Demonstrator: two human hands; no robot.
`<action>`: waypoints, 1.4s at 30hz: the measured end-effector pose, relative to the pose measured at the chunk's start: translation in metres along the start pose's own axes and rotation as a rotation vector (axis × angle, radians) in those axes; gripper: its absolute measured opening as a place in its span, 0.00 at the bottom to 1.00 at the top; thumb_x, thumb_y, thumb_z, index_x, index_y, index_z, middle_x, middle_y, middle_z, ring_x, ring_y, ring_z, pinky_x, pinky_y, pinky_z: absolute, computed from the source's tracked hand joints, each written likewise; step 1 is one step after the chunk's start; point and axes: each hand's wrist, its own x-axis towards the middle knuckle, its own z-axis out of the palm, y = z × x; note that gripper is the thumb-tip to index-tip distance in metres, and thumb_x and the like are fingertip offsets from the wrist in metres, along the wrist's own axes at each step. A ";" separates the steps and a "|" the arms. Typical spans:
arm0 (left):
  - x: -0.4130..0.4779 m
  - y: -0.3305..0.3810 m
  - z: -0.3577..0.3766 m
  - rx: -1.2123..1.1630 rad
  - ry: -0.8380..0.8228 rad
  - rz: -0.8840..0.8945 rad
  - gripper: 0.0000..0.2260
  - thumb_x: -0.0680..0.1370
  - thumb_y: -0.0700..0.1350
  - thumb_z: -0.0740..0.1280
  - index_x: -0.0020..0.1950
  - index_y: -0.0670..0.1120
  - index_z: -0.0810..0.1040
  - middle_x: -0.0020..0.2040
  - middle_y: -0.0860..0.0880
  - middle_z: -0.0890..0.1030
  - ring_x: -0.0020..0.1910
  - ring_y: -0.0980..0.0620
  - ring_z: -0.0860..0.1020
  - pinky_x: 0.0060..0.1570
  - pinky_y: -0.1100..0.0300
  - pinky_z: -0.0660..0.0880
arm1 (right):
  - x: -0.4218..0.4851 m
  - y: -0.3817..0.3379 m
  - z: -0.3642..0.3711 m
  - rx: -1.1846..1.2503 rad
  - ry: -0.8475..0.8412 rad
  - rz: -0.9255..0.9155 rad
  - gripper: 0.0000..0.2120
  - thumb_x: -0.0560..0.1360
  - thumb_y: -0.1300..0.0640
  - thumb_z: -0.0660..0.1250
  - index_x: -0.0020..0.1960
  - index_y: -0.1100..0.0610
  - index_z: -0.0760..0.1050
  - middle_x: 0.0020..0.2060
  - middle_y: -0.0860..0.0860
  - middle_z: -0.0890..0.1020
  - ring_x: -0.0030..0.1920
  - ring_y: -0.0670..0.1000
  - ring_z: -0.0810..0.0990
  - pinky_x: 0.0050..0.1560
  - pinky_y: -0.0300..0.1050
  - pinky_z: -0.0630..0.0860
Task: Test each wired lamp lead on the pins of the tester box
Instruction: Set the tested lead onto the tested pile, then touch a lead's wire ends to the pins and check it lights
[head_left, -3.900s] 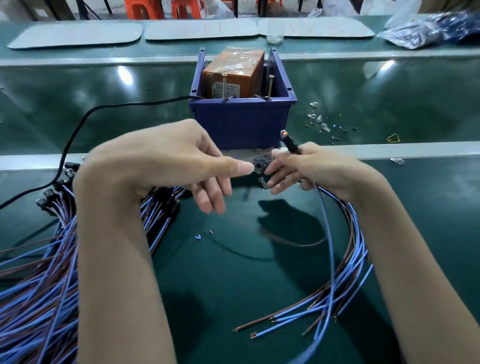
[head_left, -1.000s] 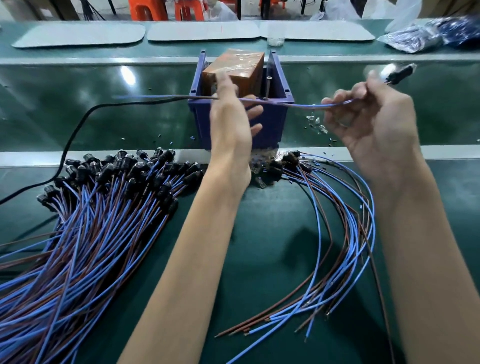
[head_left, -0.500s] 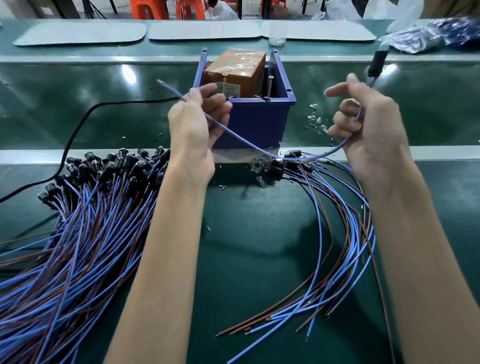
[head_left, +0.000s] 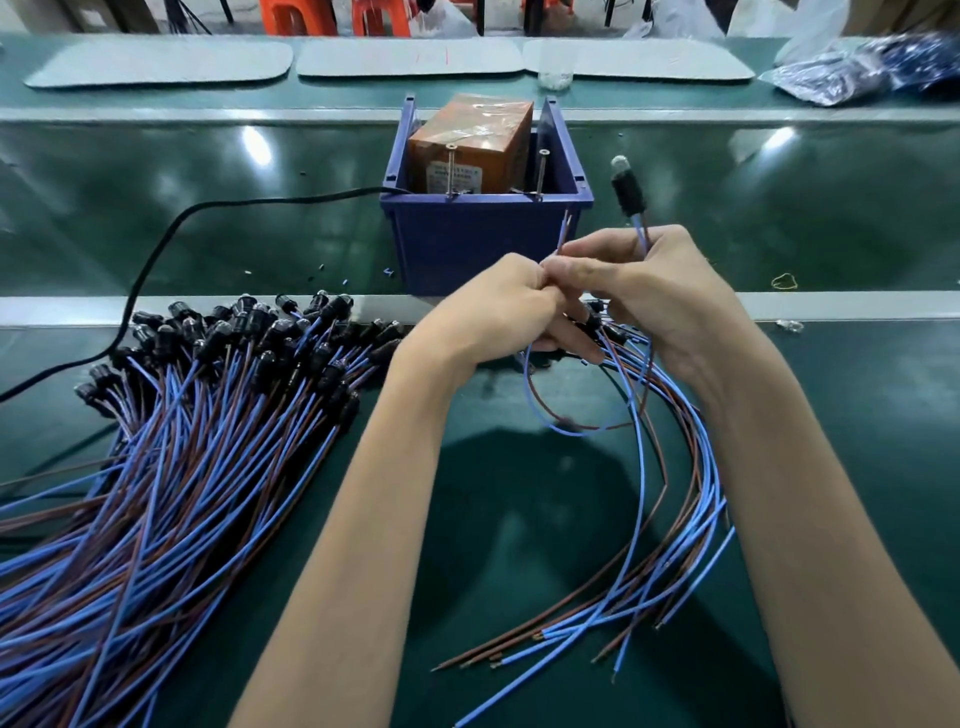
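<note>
Lamp lead (head_left: 628, 193) pinched in right hand (head_left: 660, 291), left hand (head_left: 498, 312) pinching its wire ends, just before blue tester box (head_left: 483, 234).

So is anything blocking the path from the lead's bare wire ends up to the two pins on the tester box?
Nothing visible does. The wire ends, pinched between both hands, stick up in front of the blue bin's wall. The pins stand above them at the bin's front rim, with open air between.
</note>
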 end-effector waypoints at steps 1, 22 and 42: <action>0.000 -0.001 0.000 0.014 0.004 0.001 0.14 0.82 0.37 0.52 0.51 0.38 0.77 0.43 0.44 0.84 0.41 0.64 0.79 0.38 0.73 0.75 | 0.000 0.000 0.000 -0.006 0.008 0.003 0.05 0.71 0.64 0.73 0.38 0.57 0.81 0.35 0.55 0.83 0.35 0.48 0.79 0.37 0.40 0.76; -0.002 -0.012 -0.018 -0.185 0.262 0.145 0.03 0.77 0.37 0.68 0.44 0.39 0.82 0.38 0.42 0.84 0.38 0.51 0.84 0.40 0.63 0.80 | -0.003 0.001 0.009 0.103 0.053 0.037 0.04 0.73 0.62 0.71 0.40 0.56 0.80 0.32 0.48 0.84 0.33 0.42 0.82 0.27 0.29 0.68; -0.005 -0.019 -0.046 0.007 0.853 0.161 0.04 0.77 0.41 0.69 0.49 0.46 0.75 0.34 0.52 0.82 0.27 0.54 0.82 0.41 0.54 0.82 | 0.015 0.013 0.006 0.356 0.359 0.055 0.08 0.79 0.64 0.63 0.42 0.58 0.75 0.26 0.46 0.79 0.23 0.40 0.67 0.22 0.30 0.61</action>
